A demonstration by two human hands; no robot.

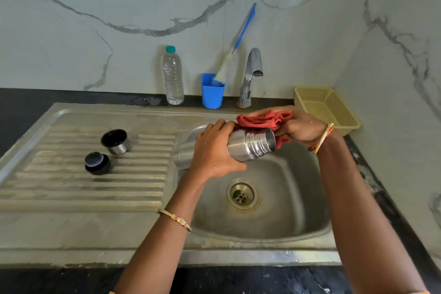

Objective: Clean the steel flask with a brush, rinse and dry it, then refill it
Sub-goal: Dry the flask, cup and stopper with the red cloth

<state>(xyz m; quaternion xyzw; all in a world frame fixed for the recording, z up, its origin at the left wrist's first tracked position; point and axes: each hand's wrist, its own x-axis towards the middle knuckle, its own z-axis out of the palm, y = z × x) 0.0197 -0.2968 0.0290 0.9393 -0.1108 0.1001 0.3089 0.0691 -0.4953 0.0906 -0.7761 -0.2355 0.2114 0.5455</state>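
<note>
Over the sink basin (281, 212) the person held the steel flask (250, 147) lying nearly on its side, its open threaded mouth turned toward three o'clock. The left hand (214, 150) was curled round the flask's body, fingers over the top and thumb beneath, with water drops on the wrist. The right hand (300, 126) gripped a bunched red cloth (262, 120), which lay against the flask's shoulder and hung just beside its mouth. Both wrists wore bangles.

On the ribbed draining board (71, 188), at about nine o'clock from the flask and well apart from it, stood the steel cup lid (115, 142), open side up and dark inside, and near it, toward seven o'clock, the black stopper (97, 163).

Along the back of the bench (23, 107), at twelve o'clock from the basin, a clear water bottle (173, 76) with a green cap stood upright. Just beside it a blue tumbler (212, 94) held the bottle brush (229, 64), whose blue handle leaned against the marble wall. The tap (251, 74) stood next, its spout over the basin, and a yellow mesh basket (327, 107) sat in the corner at two o'clock.
</note>
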